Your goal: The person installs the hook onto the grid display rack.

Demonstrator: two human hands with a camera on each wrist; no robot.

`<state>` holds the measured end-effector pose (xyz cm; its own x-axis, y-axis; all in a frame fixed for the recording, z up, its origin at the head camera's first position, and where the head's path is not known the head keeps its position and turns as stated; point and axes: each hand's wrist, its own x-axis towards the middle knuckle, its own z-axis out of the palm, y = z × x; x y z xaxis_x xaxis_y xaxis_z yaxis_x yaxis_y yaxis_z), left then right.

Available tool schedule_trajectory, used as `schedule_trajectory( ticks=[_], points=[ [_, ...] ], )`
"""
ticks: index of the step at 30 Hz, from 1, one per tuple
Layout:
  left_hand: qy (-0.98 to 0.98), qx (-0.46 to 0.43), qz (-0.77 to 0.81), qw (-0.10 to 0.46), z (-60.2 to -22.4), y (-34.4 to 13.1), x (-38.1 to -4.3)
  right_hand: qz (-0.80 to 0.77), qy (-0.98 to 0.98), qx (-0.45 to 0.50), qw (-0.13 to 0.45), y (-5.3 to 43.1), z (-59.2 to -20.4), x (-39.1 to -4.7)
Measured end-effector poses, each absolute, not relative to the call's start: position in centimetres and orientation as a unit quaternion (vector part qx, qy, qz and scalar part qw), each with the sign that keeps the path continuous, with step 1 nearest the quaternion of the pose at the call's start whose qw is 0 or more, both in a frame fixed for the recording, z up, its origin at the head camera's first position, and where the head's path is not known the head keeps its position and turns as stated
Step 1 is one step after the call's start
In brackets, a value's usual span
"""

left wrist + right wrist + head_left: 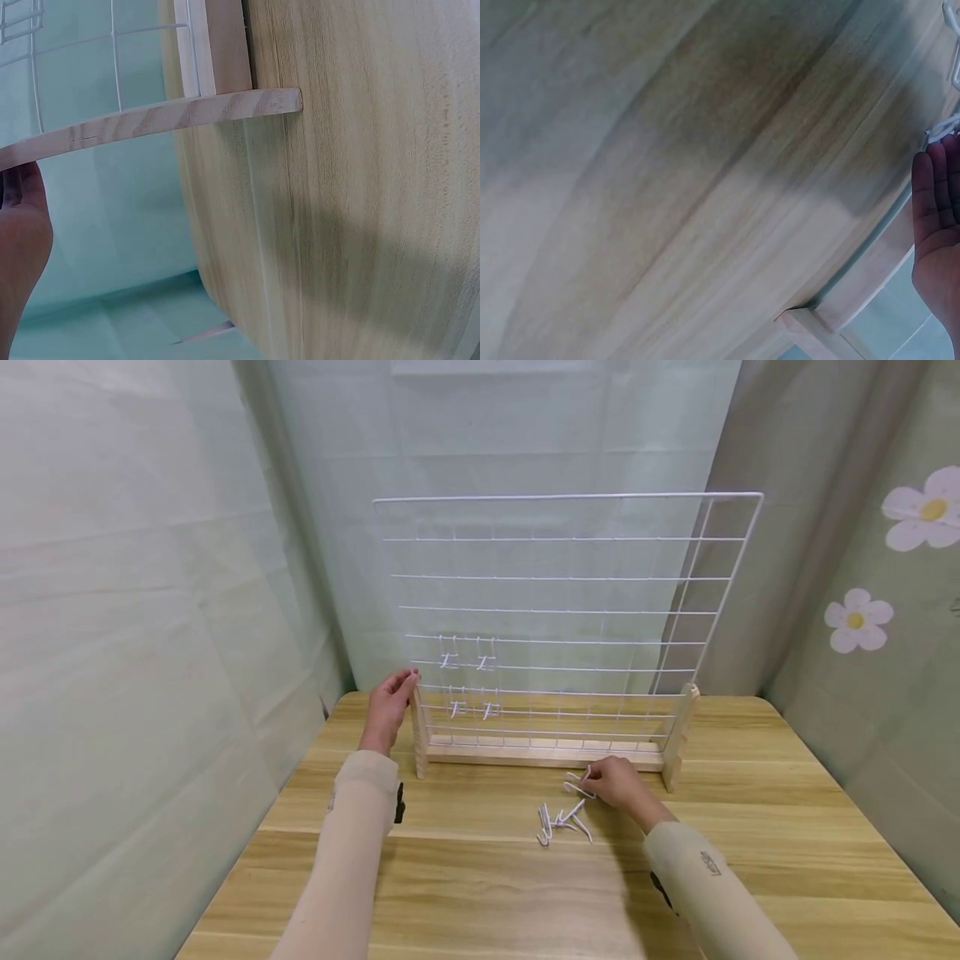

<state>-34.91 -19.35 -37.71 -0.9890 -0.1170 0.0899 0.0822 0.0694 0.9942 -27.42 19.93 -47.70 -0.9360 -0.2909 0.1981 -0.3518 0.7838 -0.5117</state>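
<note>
A white wire grid rack (570, 642) stands in a wooden base, with several small white hooks (486, 662) hung on its lower left part. My left hand (386, 710) holds the top of the left wooden upright (420, 735); in the left wrist view its fingers (31, 187) lie against that upright. In front of the base, my right hand (615, 781) pinches a white wire hook (577, 788) just above the table. The right wrist view shows this hook (941, 129) partly, at the fingertips. Loose white hooks (562, 820) lie in a small heap nearer me.
The wooden table (480, 893) has a wood-grain top. At the right stands the other wooden upright (678, 739), joined by a low crossbar (510, 752). Pale green cloth (150, 610) hangs around the table, with white flowers (858, 620) on the right side.
</note>
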Motion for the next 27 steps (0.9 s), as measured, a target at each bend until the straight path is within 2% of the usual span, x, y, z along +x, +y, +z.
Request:
schedule_trajectory(
  ticks=[7, 27],
  points=[
    [-0.722, 0.009, -0.687, 0.076, -37.6, -19.2, -34.9, 0.295, -0.942, 0.149, 0.057, 19.9, -47.7, -27.2],
    [-0.732, 0.012, -0.677, 0.077, -37.7, -19.3, -35.0, 0.352, -0.921, 0.082, 0.146, 19.4, -46.6, -26.0]
  ],
)
